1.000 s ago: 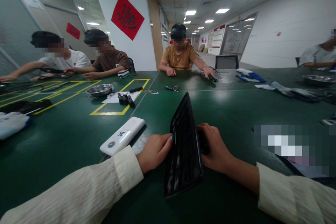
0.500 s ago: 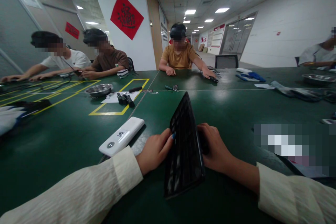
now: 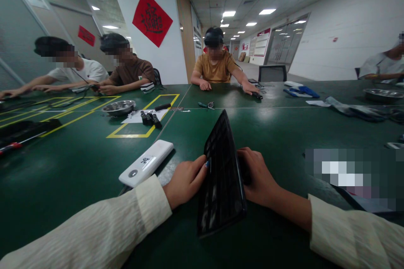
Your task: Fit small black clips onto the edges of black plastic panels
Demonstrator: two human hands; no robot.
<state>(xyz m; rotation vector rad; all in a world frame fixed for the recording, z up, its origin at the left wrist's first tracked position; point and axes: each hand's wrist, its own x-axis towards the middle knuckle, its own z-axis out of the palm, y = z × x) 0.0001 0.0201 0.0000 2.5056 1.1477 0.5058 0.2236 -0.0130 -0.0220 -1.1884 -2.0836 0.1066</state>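
A black flat panel point(image 3: 221, 176) with rows of rectangular cells stands tilted on edge in front of me, its narrow side toward me. My left hand point(image 3: 186, 180) is closed at its left face, thumb and fingertips on the panel; a small blue spot shows at one fingertip. From the other side my right hand point(image 3: 260, 176) grips the panel, its fingertips hidden behind it. Something dark shows under the right palm, too shaded to name. A white power bank point(image 3: 147, 164) marked 26 lies just beyond my left wrist.
Farther off on the green table point(image 3: 268, 134) are a metal bowl point(image 3: 119, 108), black clips point(image 3: 150, 119) on white paper and green-handled pliers point(image 3: 206, 105). A red-handled screwdriver point(image 3: 12, 147) lies at far left, blue-white gloves point(image 3: 301, 90) at back right. Several people sit around the table.
The white, blue-edged cloth thing at the far left edge is gone from view, and a red-handled screwdriver shows there. My hands and the panel have hardly moved.
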